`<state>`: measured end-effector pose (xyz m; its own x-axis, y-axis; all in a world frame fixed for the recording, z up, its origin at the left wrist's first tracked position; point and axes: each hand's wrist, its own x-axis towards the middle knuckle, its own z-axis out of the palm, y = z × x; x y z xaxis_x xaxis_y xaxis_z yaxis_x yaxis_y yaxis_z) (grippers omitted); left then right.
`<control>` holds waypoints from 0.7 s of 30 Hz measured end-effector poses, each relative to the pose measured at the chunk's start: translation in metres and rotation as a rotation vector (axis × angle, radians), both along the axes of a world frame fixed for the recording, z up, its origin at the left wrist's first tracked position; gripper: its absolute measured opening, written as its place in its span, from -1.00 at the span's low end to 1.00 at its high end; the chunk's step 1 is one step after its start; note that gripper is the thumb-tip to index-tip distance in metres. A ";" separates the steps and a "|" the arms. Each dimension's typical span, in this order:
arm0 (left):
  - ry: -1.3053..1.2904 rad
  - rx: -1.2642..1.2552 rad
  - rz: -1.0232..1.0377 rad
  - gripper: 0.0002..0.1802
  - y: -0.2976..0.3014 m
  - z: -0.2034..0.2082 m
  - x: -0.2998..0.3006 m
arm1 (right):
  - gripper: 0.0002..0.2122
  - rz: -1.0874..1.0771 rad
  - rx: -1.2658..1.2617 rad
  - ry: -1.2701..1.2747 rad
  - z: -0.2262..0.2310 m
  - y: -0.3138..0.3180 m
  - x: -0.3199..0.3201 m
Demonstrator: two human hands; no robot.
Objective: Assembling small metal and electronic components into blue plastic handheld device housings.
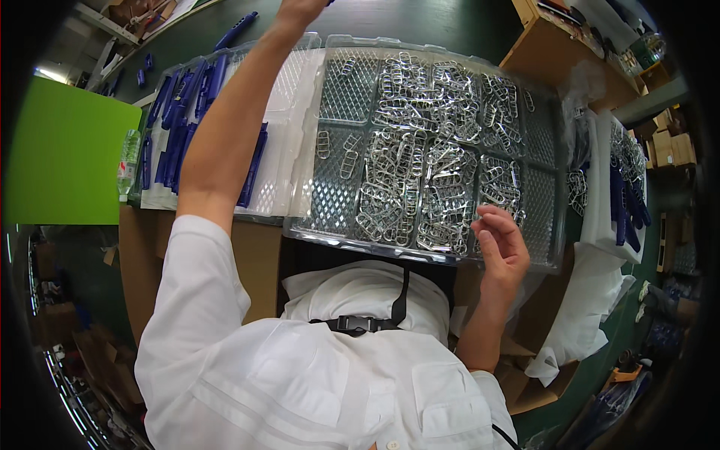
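At the top edge of the head view, my left hand (301, 9) is reaching far forward, mostly cut off by the frame. A bit of something dark blue shows beside it, and its fingers are hidden. My right hand (504, 246) hovers over the near right part of a clear compartment tray (334, 196), fingers loosely curled with a gap to the thumb and nothing visible between them. Shiny silver ladder-shaped metal buckles (390, 180) are heaped in the tray's middle compartments. A few single buckles (349, 157) lie in its left compartments.
Left of it, another clear tray (281, 86) carries long dark blue strips (180, 112). A plastic bottle (128, 161) stands beside a green panel (75, 150). On the right, a white foam box (600, 195) bears more buckles and blue strips. A wooden box (551, 52) sits behind.
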<state>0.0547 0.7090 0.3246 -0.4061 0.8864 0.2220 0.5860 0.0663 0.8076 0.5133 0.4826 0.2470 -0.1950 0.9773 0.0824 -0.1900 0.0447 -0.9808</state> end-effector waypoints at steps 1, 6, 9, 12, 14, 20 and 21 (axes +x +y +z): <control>0.164 0.128 0.186 -0.32 0.002 -0.020 -0.076 | -0.76 0.078 0.025 -0.032 0.007 0.003 -0.012; -0.236 0.698 0.131 -0.23 -0.084 -0.011 -0.079 | -0.78 0.026 0.061 -0.188 0.008 -0.002 -0.022; -0.255 0.838 0.232 -0.61 -0.194 -0.006 0.011 | -0.80 -0.091 0.303 -0.601 0.010 0.002 -0.029; -0.264 0.894 0.573 -0.62 -0.324 -0.041 0.018 | -0.77 0.014 0.473 -0.765 0.012 0.016 -0.045; -0.254 0.855 0.787 -0.63 -0.400 -0.086 0.005 | -0.76 0.064 0.619 -0.869 0.012 0.030 -0.058; -0.353 0.473 1.427 -0.62 -0.633 -0.288 -0.072 | -0.61 0.400 1.101 -1.307 0.016 0.059 -0.101; -0.428 0.471 1.566 -0.59 -0.663 -0.317 -0.073 | -0.62 0.403 1.157 -1.329 0.011 0.063 -0.103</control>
<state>-0.0186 0.0457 0.0073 -0.8637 -0.5035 -0.0203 -0.0549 0.0540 0.9970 0.4101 0.5460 0.2577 -0.8768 0.4264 0.2222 0.4412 0.8972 0.0193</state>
